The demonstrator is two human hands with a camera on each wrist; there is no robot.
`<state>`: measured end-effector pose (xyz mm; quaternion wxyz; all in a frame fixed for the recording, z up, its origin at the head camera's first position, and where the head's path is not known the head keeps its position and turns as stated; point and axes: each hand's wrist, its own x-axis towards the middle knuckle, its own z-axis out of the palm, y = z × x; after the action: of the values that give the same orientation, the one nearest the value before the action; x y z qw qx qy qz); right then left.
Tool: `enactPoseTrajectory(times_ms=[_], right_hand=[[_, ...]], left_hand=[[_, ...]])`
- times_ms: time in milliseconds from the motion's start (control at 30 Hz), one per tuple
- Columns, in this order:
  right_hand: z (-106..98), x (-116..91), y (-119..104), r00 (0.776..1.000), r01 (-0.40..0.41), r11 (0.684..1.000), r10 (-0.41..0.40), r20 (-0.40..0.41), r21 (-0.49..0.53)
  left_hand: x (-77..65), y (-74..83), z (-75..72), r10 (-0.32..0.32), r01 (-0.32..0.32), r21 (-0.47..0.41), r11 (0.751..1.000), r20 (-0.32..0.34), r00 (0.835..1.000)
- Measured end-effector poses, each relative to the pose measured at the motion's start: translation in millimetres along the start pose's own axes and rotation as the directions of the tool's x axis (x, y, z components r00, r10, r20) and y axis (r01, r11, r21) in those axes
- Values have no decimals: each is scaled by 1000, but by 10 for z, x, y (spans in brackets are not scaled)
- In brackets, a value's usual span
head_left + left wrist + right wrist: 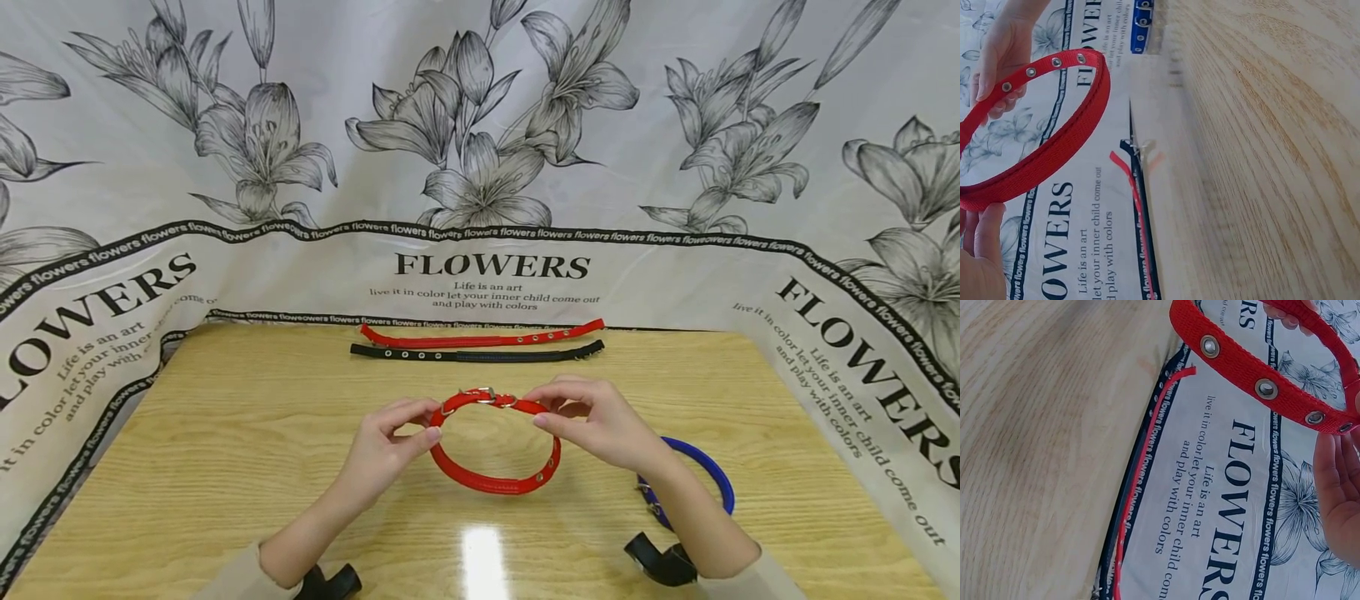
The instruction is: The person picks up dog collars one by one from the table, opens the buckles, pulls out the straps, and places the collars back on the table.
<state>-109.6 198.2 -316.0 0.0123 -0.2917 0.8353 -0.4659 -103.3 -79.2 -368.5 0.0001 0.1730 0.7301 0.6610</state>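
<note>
A red collar [487,482], fastened into a ring, is held up between both hands over the table. Its metal buckle and D-ring face the far side, and several eyelets line the strap. My left hand [380,450] pinches the ring's left side between thumb and fingers. On the right, my right hand [603,423] pinches the strap close to the D-ring. In the left wrist view the padded band of the red collar [1079,134] spans between the hands. The right wrist view shows its eyeleted strap [1238,369] up close.
A blue collar [712,467], closed in a loop, lies beside my right forearm. Straight along the table's back edge lie another red collar [442,342] and a black collar [502,357]. Flower-printed cloth [487,287] rises behind the wooden table [225,417].
</note>
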Motion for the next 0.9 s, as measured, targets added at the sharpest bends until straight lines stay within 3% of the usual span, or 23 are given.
enactPoseTrajectory(times_ms=[133,233,367,467,633,900], right_hand=[[-23,13,13,1000,-30,999,30,-3,10],[-82,-4,55,993,-116,991,118,-28,68],[-197,-55,142,968,-202,960,226,-112,195],[-259,-84,198,958,-180,952,227,-176,246],[-278,-83,235,950,-116,944,196,-244,308],[-306,-58,261,909,-49,907,214,-357,418]], left_hand=[[12,0,-30,-26,26,-35,999,-16,1000],[37,-3,-101,-58,44,-153,987,-89,994],[69,-2,-240,-104,20,-366,930,-212,972],[80,1,-311,-122,7,-436,900,-237,964],[108,-18,-323,-150,41,-387,921,-254,955],[146,-38,-376,-86,43,-136,990,-324,942]])
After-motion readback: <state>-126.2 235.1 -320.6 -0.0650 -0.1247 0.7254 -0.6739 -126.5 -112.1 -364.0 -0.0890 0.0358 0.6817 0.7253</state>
